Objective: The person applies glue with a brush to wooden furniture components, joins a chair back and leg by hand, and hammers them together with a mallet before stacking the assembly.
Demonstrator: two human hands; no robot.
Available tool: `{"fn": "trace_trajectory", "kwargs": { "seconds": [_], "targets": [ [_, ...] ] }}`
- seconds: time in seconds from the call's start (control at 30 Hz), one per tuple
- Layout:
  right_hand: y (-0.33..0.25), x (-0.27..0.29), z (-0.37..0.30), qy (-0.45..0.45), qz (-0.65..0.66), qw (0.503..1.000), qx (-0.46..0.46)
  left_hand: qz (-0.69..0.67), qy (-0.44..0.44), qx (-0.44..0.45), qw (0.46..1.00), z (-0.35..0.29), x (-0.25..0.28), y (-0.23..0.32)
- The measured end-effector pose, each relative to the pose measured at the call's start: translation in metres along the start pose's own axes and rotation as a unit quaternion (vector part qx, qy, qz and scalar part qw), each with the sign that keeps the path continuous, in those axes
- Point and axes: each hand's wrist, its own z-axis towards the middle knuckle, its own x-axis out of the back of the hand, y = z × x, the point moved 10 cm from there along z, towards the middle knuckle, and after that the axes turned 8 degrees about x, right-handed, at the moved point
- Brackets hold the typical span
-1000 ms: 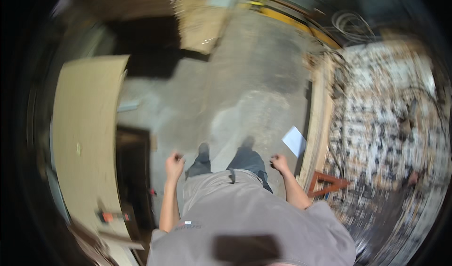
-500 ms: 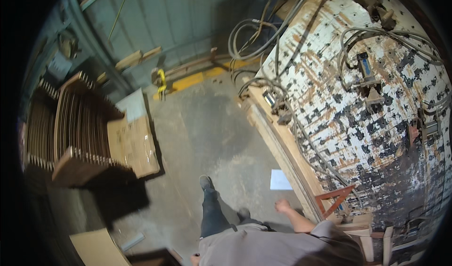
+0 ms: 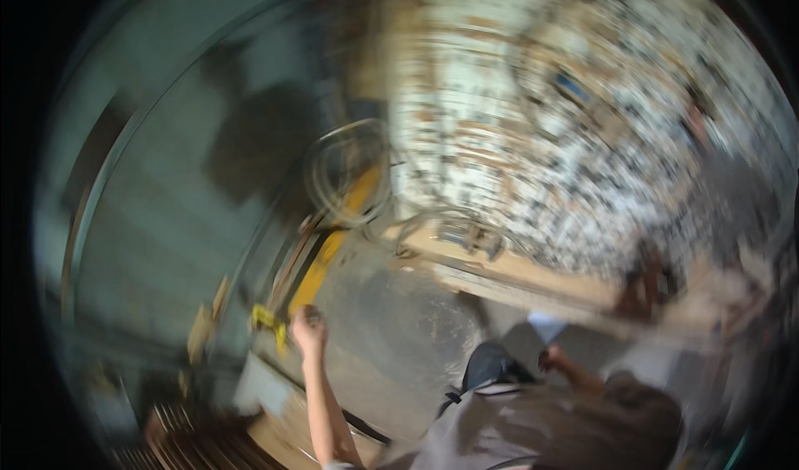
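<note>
Looks like a workshop, judging by the big stained bench (image 3: 491,112) with a timber rail (image 3: 533,278) along its near edge. Reads the same way left of the bench: coiled hose (image 3: 359,218) close by, a yellow strip (image 3: 317,272) beside grey floor (image 3: 387,324), and brown slats (image 3: 196,443) well apart.

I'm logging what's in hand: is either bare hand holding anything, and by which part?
Cannot be told: the bare left hand and the bare right hand are both blurred, each with a dark patch that could be shadow or a small object.
</note>
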Motion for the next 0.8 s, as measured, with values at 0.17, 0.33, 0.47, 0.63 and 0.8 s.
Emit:
{"fn": "trace_trajectory", "kwargs": {
  "seconds": [0.17,0.33,0.47,0.63,0.8],
  "targets": [
    [-0.055,-0.032,0.019,0.069,-0.151,0.977,-0.133,-0.143,0.022,-0.188,0.971,0.173,0.037,0.152],
    [-0.028,-0.065,0.071,0.087,-0.166,0.965,-0.183,0.088,0.236,-0.468,0.847,0.320,0.004,0.322],
    [-0.114,-0.069,0.121,0.078,-0.170,0.974,-0.127,0.240,0.425,-0.559,0.670,0.448,0.018,0.400],
    [-0.204,-0.030,0.118,0.269,-0.039,0.960,-0.068,0.256,0.216,-0.483,0.809,0.479,-0.008,0.484],
    [-0.204,-0.034,0.098,0.333,-0.013,0.931,-0.147,0.234,0.156,-0.542,0.792,0.496,-0.038,0.522]
  ]
}}
